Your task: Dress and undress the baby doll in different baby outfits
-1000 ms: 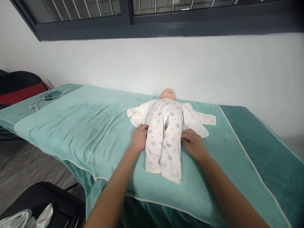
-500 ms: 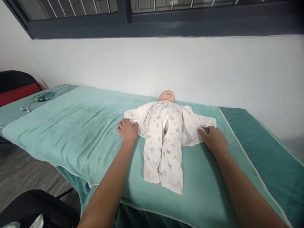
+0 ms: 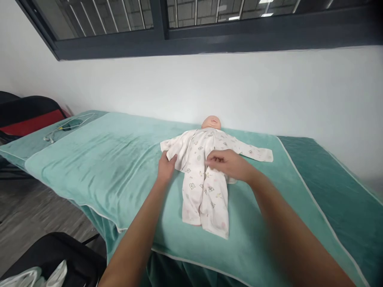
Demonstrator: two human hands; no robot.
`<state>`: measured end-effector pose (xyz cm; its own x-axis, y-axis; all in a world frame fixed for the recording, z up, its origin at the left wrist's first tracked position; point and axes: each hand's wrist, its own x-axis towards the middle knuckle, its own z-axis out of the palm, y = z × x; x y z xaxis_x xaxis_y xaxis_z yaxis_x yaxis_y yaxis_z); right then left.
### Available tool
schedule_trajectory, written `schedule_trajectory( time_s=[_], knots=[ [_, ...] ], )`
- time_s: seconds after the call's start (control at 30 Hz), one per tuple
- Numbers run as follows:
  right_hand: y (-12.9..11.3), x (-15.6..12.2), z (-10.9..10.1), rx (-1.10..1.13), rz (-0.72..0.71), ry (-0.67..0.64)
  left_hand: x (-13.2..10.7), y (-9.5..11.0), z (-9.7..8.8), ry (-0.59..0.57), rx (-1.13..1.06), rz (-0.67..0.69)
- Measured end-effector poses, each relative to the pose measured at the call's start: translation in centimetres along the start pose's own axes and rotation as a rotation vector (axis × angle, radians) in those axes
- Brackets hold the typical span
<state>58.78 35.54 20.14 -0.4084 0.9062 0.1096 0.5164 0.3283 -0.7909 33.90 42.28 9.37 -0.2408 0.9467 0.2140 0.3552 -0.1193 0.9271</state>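
A baby doll lies on its back on the bed, head toward the wall. It wears a white printed baby shirt with the sleeves spread, and matching pants. My left hand pinches the shirt's cloth below the sleeve on the left. Over the doll's middle, my right hand has its fingers closed on the edge of the shirt's right front panel, which lies drawn across the body. This hand hides part of the panel and the top of the pants.
A light green blanket covers the bed, with darker green cloth at the right. A white cord lies at the far left. Black chairs stand at the left, and a white wall runs behind.
My right hand has moved left from beside the right sleeve to the doll's middle, bringing the shirt's right panel across. My left hand has closed on the shirt's left side.
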Motion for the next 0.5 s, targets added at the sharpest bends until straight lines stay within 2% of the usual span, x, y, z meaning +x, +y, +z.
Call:
schedule_trajectory(
  time_s=[0.13,0.2,0.27,0.33,0.4,0.47,0.5],
  knots=[
    [1.6,2.3,-0.8,0.1,0.099,0.416,0.2,1.9,0.7,-0.105,-0.403,-0.061],
    [3.1,4.4,-1.2,0.039,0.2,0.595,0.3,4.0,1.5,-0.168,-0.552,-0.068],
    [4.2,6.8,-1.5,-0.115,0.314,0.698,0.0,6.7,2.3,-0.224,-0.559,0.008],
    [4.8,8.9,-1.9,-0.301,0.428,0.667,-0.9,9.1,2.9,-0.336,-0.374,0.197],
    [5.0,10.4,-2.3,-0.417,0.512,0.534,-1.9,10.8,3.1,-0.625,-0.072,0.418],
    [5.1,11.4,-2.7,-0.448,0.537,0.401,-2.3,11.9,3.0,-0.874,0.147,0.515],
    [5.2,11.6,-2.8,-0.447,0.527,0.37,-2.1,12.3,2.8,-0.956,0.187,0.499]
  ],
)
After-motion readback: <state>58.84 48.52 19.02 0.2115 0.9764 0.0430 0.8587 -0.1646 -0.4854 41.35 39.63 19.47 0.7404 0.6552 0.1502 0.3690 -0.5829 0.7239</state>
